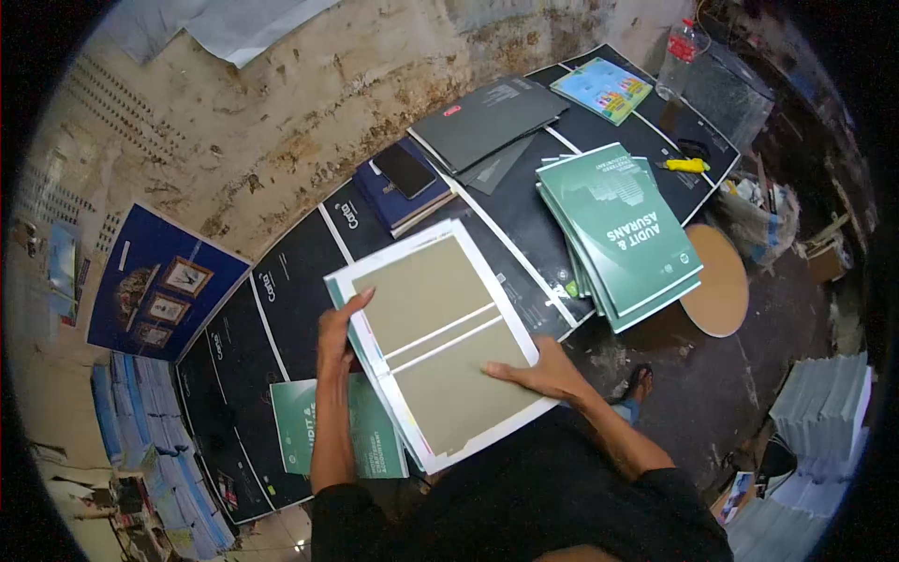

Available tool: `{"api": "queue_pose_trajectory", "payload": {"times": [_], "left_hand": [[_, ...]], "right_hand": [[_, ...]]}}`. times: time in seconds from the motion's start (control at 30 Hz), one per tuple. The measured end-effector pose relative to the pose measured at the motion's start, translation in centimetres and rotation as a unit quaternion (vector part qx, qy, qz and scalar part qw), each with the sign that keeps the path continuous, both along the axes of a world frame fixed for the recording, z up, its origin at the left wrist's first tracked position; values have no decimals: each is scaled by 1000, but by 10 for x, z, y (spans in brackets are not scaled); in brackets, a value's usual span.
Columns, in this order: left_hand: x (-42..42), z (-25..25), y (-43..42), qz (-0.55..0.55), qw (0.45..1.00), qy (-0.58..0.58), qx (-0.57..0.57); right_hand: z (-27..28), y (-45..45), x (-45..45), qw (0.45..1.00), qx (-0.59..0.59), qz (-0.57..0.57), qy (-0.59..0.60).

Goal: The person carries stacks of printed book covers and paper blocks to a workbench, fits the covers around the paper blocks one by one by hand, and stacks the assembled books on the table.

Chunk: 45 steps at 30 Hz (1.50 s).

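Note:
A stack of book covers (412,295), grey boards laid on white sheets with green edges, is held in front of my body above the table. My left hand (337,328) grips its left edge, thumb on top and fingers hidden beneath. On the right edge, my right hand (541,372) is closed with its thumb on the lower board; its other fingers are out of sight. Under my left forearm lies a green printed cover (376,436) on the table. To the right stands a pile of green "Audit & Asurans" books (626,229).
The black table (304,272) also carries a phone (404,169) on a dark blue book (384,201), dark grey folders (487,122), a bright booklet (601,90), a yellow cutter (685,166) and a plastic bottle (676,61). A round stool (719,286) stands beside it. Paper stacks (819,412) flank both sides.

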State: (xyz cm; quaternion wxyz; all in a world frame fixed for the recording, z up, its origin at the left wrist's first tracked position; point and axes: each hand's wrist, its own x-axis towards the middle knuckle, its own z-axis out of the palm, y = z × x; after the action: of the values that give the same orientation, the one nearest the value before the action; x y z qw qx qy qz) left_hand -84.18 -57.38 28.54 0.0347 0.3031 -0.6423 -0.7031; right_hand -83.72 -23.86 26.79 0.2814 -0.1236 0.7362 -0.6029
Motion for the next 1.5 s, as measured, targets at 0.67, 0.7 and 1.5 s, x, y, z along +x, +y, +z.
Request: {"api": "queue_pose_trajectory", "payload": {"times": [0.67, 0.7, 1.5], "left_hand": [[25, 6, 3, 79, 894, -30, -441], [31, 9, 14, 113, 896, -31, -427], [66, -48, 111, -91, 804, -48, -586]], "right_hand": [[14, -8, 6, 754, 341, 323, 459], [18, 2, 2, 741, 327, 347, 473], [19, -125, -229, 959, -64, -46, 272]]}}
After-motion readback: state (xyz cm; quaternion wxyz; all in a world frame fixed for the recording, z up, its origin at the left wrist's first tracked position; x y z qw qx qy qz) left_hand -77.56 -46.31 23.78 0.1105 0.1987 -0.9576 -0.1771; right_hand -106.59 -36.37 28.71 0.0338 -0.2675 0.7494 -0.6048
